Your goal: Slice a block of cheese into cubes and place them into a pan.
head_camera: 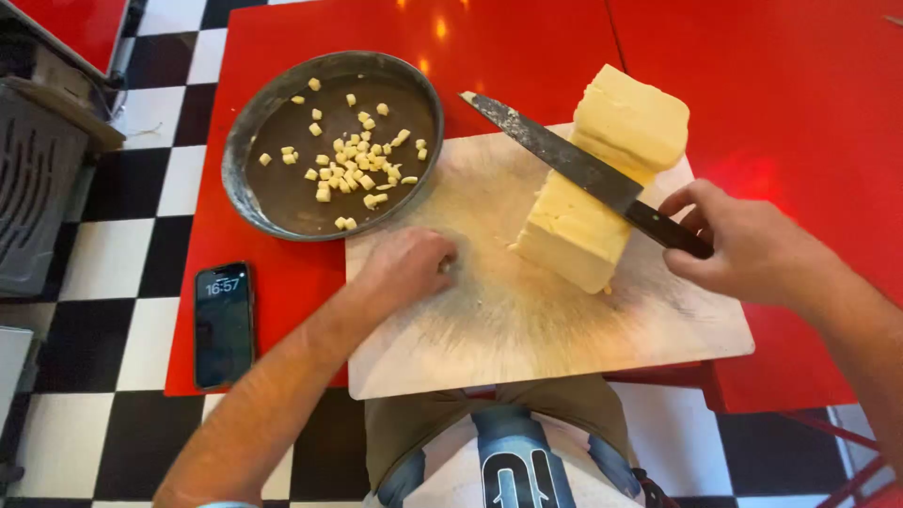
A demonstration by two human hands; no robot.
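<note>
Pale yellow cheese (602, 179) sits in a big block on the board (527, 320), toward the board's far right corner, already split into a thick far slab and a nearer piece. Across the gap between them lies the knife (574, 169), its long grey blade slanting from the far left down to the near right, the tip poking out past the cheese toward the pan (245, 141).

The right hand (752, 249) is at the right edge of the board, fingers curled tight around the knife's dark handle. The left hand (409, 268) rests on the bare board left of the cheese, well apart from it, knuckles up and fingers bunched into a loose fist; I cannot tell whether anything is pinched under them.

Just off the board's far left corner stands the round dark pan, touching or nearly touching the board's edge, with small cheese cubes (353, 169) scattered across its bottom, thickest near the middle. Left of the board, near the table (282, 273) edge, a phone (224, 325) lies face up with its screen lit. The red table stands on a black-and-white checked floor (141, 282).
</note>
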